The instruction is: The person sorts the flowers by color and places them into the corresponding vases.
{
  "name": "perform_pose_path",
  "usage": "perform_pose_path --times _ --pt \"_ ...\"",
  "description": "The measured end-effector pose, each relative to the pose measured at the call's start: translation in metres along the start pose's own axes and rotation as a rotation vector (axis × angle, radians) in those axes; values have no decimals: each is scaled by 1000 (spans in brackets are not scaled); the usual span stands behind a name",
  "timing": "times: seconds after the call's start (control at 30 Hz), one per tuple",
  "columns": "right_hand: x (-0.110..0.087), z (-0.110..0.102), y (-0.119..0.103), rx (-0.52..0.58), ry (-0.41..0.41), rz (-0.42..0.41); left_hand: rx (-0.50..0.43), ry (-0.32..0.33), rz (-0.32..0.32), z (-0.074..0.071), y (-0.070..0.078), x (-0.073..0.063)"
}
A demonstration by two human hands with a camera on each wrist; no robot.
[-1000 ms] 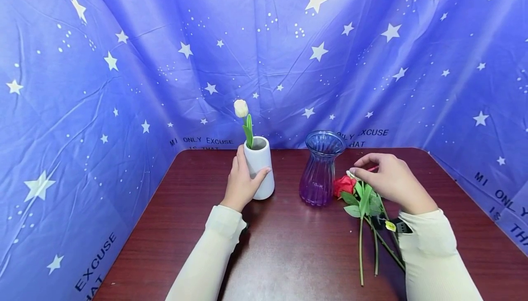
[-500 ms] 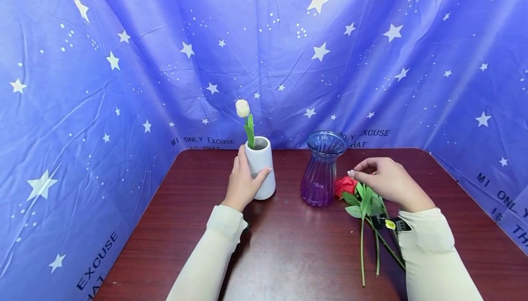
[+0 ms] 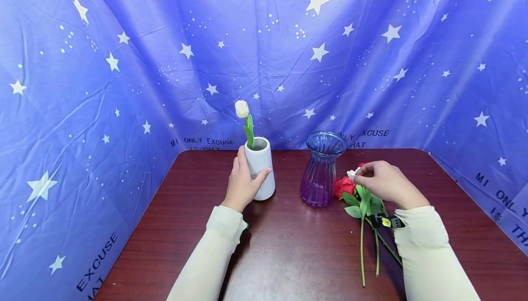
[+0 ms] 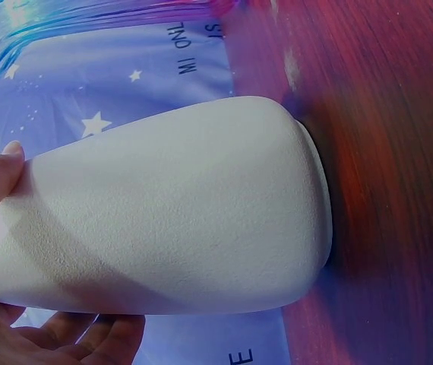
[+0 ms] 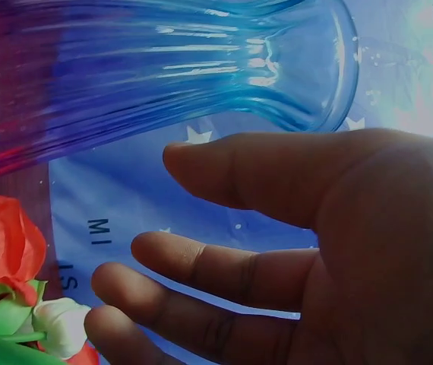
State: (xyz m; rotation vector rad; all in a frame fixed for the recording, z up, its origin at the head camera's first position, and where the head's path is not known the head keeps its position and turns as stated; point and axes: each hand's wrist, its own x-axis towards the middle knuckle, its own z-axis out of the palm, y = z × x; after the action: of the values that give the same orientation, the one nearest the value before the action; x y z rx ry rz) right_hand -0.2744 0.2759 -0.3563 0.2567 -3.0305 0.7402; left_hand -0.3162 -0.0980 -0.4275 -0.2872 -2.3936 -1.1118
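A white vase (image 3: 261, 172) stands on the table with one white tulip (image 3: 242, 108) in it, leaning left. My left hand (image 3: 244, 179) grips the vase from its left side, thumb across the front. In the left wrist view the vase's textured body (image 4: 178, 213) fills the middle. My right hand (image 3: 385, 183) hovers over a bunch of lying flowers, its fingers apart and bent a little in the right wrist view. By its fingertips is a small white tulip bud (image 5: 63, 327), beside a red rose (image 3: 344, 185). The hand partly hides the flowers.
A ribbed glass vase (image 3: 319, 172), blue above and purple below, stands left of the flowers. Green stems (image 3: 362, 250) stretch toward the table's front. Blue star-printed cloth (image 3: 264, 53) rises behind the dark red table (image 3: 288, 255) and at both sides.
My right hand has shifted slightly down and toward me over the flowers, and more of the white bud and red petals shows. The left hand and white vase have stayed in place.
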Motion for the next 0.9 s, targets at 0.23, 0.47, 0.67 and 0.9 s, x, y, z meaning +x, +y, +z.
perform_pose_path --times 0.23,0.47,0.67,0.9 --pt "7 8 12 -7 -28 7 0 -3 -8 0 1 -1" --pt "13 15 22 -16 -66 23 8 0 -8 1 1 0" --pt "15 19 26 3 -108 53 8 -5 -12 0 0 0" --pt "17 22 29 5 -124 71 10 -5 -11 0 0 0"
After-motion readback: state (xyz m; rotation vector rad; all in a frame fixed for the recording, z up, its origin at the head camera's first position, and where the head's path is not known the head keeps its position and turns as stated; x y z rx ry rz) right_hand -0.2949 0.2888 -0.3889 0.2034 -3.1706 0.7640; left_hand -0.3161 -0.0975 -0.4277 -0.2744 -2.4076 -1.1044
